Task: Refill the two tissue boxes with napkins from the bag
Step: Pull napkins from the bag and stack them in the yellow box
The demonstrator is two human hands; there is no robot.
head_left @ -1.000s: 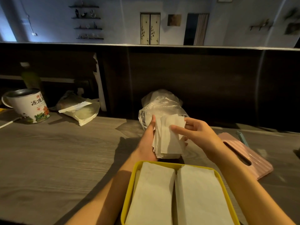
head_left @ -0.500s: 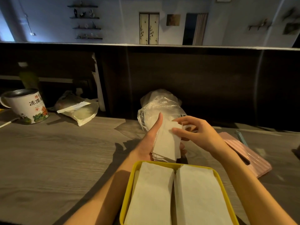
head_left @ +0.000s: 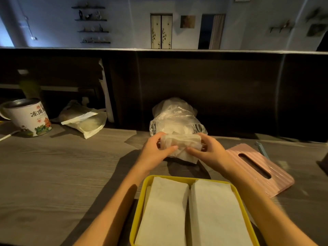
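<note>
My left hand (head_left: 156, 150) and right hand (head_left: 211, 151) meet before the bag (head_left: 175, 118), fingers pinching a napkin stack (head_left: 181, 145) from both ends. Half a second ago it stood upright; now it lies sideways above the yellow box (head_left: 140, 201).

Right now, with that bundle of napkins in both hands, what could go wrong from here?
The napkin stack is held between the left hand and right hand, with a loose corner hanging below, so sheets may slip out onto the table. The yellow box already looks full with two stacks, so adding more could crumple them or overflow. The plastic bag just behind could be knocked over.
</note>
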